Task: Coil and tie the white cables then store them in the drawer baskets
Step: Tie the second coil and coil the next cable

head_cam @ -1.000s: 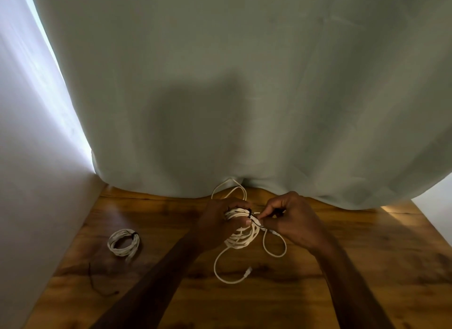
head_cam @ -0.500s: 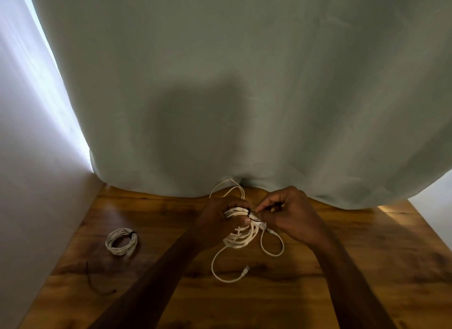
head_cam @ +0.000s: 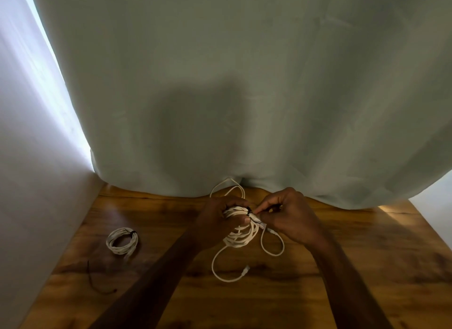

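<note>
A: Where's the cable being tied?

B: The white cable coil sits between both hands, lifted just above the wooden table. The left hand has its fingers curled round the bundle, thumb pressed on the strands. The right hand pinches the thin black tie at the coil's upper right, fingertips narrow and close together.

A: What could go wrong?

B: 2 loose loops hang below the coil and 1 plug end lies on the table. If the tie isn't cinched, I'd expect the turns to spring apart once the left grip eases. Tugging the tie sideways could also drag strands out of the bundle. Another loop runs up to the curtain hem and might snag there.

A: Room to move?

B: Plenty of bare wood right of the hands and toward the near edge. On the left, 1 finished bundle lies well apart, with a spare black tie nearer the wall. The curtain crowds the far edge. No drawer or baskets are in view.
</note>
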### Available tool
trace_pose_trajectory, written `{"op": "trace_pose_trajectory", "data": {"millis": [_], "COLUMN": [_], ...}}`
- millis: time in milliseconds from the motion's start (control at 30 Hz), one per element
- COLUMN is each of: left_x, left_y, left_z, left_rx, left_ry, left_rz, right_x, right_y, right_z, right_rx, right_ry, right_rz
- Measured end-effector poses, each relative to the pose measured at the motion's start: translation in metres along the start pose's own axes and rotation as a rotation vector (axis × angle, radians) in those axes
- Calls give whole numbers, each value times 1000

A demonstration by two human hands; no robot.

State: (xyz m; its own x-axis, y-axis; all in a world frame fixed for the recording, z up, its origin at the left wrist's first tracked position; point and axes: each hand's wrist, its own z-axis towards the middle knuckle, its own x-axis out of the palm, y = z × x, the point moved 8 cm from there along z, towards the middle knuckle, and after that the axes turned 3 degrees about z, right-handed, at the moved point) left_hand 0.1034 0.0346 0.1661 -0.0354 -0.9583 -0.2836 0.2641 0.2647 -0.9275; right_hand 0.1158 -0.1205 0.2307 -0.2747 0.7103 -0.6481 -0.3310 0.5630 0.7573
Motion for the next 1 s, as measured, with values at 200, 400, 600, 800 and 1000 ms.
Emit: {"op": "trace_pose_trajectory", "data": {"millis": [200, 400, 600, 800, 1000], "left_x": [2, 6, 9, 2, -1], "left_y": [-5, -3, -9, -12, -17], "left_z": [2, 0, -3, -6, -8], "left_rx": [-3, -22, -1, -3, -12], "left_ry": [15, 46, 31, -28, -46], "left_rz": [-13, -47, -27, 26, 47], "right_x": [1, 2, -1, -1, 1], "right_y": [3, 4, -4, -6, -12], "right_z": [5, 4, 7, -3, -5], "right_rx": [3, -3, 115, 134, 169], "right_ry": [-15, 31, 92, 94, 93], "right_rz": [1, 5, 150, 200, 196]}}
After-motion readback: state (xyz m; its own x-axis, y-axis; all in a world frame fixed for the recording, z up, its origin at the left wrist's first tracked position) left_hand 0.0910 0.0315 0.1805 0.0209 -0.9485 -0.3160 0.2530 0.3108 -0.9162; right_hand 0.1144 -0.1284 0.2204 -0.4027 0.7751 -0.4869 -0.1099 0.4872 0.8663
